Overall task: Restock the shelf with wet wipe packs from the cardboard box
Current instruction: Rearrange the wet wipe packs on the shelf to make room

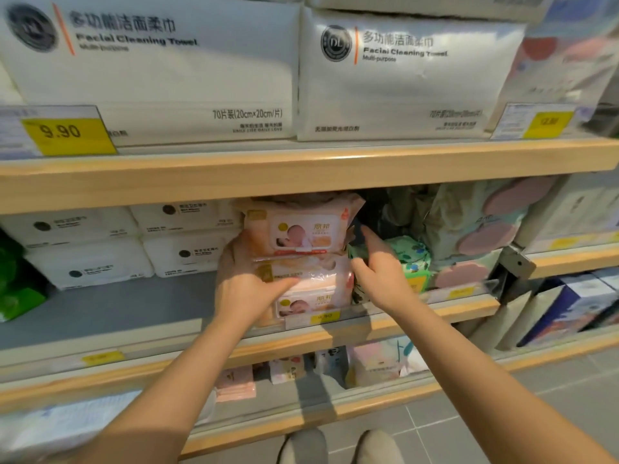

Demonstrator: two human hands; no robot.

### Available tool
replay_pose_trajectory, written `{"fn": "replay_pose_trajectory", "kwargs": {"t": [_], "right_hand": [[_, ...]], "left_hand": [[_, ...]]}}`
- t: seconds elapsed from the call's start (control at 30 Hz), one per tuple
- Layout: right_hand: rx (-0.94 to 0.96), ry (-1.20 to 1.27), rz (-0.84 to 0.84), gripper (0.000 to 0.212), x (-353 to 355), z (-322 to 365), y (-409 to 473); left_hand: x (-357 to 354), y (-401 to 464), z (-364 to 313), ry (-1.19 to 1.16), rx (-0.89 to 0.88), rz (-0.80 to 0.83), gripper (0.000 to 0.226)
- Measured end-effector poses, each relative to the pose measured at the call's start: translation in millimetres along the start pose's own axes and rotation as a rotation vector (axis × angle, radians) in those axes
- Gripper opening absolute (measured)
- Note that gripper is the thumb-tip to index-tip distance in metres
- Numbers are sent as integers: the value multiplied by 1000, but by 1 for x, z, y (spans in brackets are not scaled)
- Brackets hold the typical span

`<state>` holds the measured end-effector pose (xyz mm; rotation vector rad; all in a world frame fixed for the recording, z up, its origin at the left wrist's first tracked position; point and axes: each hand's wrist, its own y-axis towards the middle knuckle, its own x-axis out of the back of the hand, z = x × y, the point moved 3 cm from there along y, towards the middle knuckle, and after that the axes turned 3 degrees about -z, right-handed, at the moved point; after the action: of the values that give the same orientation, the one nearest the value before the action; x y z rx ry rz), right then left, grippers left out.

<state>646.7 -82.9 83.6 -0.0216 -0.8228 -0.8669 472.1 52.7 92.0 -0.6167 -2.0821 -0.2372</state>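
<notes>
Both arms bare to past elbows, no sleeves in view. Left hand (246,279) & right hand (382,269): no gloves, rings or watch. Feet at btm edge in pale grey-beige shoes (341,447).

Wood-edged shelves (301,175) with grey decks, stacked in tiers. Yellow price tags (68,133) along edges. Grey tiled floor (552,390) below. Warm, even store lighting.
</notes>
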Motion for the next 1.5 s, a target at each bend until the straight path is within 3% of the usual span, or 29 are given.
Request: {"fn": "replay_pose_trajectory", "kwargs": {"t": [0.1, 0.23, 0.4, 0.47, 0.57, 0.73, 0.83, 0.93, 1.03, 1.17, 1.33, 1.5], "right_hand": [[-44, 153, 79, 60, -20, 14, 15], [-131, 198, 146, 70, -29, 18, 25], [-123, 192, 125, 64, -38, 12, 32], [-153, 201, 85, 64, -33, 14, 29], [-162, 176, 91, 66, -30, 17, 27], [-121, 71, 71, 51, -26, 27, 20], [-73, -89, 104, 42, -16, 38, 7], [-122, -325, 161, 29, -3, 65, -12], [-56, -381, 210, 41, -1, 106, -32], [82, -306, 307, 49, -32, 164, -66], [186, -284, 483, 55, -106, 220, -111], [301, -195, 615, 55, -188, 266, -163]], "left_hand": [[-2, -3, 4, -301, 155, 83, 52], [1, -4, 2, -498, 52, 6, 74], [1, -4, 4, -415, 0, -27, 68], [1, -6, 3, -309, -16, 2, 48], [-1, -7, 3, -314, -27, 34, 48], [3, -6, 7, -325, -92, 0, 43], [20, -11, 18, -337, -82, -50, 41], [51, -27, 40, -168, -121, -120, 45], [84, -57, 76, -60, -208, -189, 50], [125, -113, 160, 4, -195, -265, 55], [164, -185, 290, 77, -25, -352, 52], [175, -252, 395, 174, 86, -356, 67]]}}
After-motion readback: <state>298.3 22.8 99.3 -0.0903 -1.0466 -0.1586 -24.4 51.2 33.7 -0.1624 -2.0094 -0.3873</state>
